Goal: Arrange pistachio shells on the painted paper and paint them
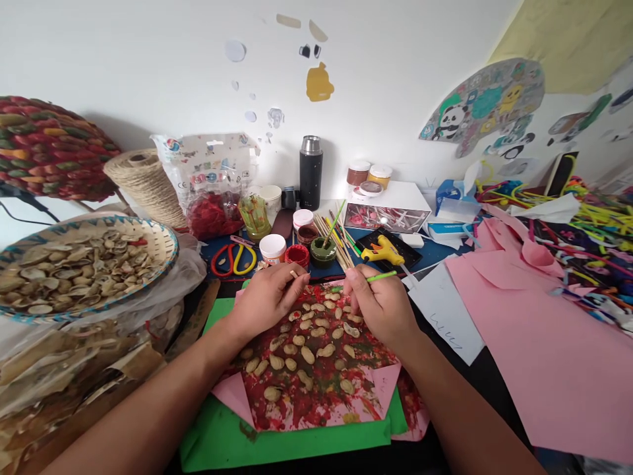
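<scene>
Gripping a green brush [382, 276] in the right hand [383, 307], pinching something small [295, 274], unclear, in the left hand [270, 297], with peanuts [307, 355] at six o'clock from both, green jar [324, 258] at twelve.

Classified as craft workspace. Indicated by peanuts [307, 355] on paint-stained sheet [319, 399] near centre, scissors [232, 260], paint jars [297, 256] and glue gun [383, 251] far centre, twine spool [144, 188] left, loose pink paper [554, 369] right, stickers [319, 84] on far wall [148, 59].
</scene>
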Action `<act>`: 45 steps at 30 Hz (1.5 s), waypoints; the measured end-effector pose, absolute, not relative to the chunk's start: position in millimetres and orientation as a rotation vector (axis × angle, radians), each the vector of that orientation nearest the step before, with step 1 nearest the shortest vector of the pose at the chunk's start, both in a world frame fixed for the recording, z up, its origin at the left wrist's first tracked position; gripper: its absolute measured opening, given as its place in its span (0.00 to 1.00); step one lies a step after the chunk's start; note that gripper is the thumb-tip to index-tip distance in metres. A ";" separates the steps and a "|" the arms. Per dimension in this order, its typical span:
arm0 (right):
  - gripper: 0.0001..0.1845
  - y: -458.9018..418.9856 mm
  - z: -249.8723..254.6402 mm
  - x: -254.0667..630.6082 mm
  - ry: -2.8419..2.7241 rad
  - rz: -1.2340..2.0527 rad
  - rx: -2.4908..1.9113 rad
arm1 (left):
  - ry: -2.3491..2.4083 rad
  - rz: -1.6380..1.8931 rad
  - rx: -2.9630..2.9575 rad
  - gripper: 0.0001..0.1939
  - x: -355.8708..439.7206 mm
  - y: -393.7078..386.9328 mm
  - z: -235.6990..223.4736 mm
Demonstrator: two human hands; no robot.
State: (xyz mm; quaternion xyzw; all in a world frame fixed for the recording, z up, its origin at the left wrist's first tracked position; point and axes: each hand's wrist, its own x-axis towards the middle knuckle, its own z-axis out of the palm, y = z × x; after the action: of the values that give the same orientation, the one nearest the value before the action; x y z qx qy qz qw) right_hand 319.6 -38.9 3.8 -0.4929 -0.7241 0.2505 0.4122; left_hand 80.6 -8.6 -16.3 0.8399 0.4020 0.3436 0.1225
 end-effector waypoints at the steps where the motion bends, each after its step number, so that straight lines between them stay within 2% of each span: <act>1: 0.29 -38.6 3.8 319.9 -1.816 0.639 -1.241 | 1.179 0.997 2.454 0.13 79.9 -9.0 -16.1; 11: 0.29 -40.0 6.1 320.9 -1.824 0.640 -1.266 | 1.190 1.132 2.382 0.13 77.7 -9.4 -12.9; 20: 0.28 -38.7 0.6 323.8 -1.813 0.653 -1.265 | 1.234 1.075 2.422 0.13 81.3 -2.3 -24.1; 26: 0.26 -39.8 2.9 322.9 -1.841 0.597 -1.284 | 1.086 1.032 2.453 0.13 84.6 -10.4 -17.6; 33: 0.25 -43.3 6.4 324.4 -1.866 0.599 -1.300 | 1.177 1.208 2.387 0.13 85.2 -8.6 -14.8; 45: 0.24 -45.8 7.7 320.4 -1.915 0.683 -1.164 | 1.220 1.112 2.416 0.12 86.5 -2.1 -18.7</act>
State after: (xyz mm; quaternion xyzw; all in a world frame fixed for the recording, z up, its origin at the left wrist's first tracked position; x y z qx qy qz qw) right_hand 320.4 -45.8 7.7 -0.4578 -0.7530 0.2688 0.3888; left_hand 86.5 -2.1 -18.7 0.8208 0.4147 0.3779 0.1075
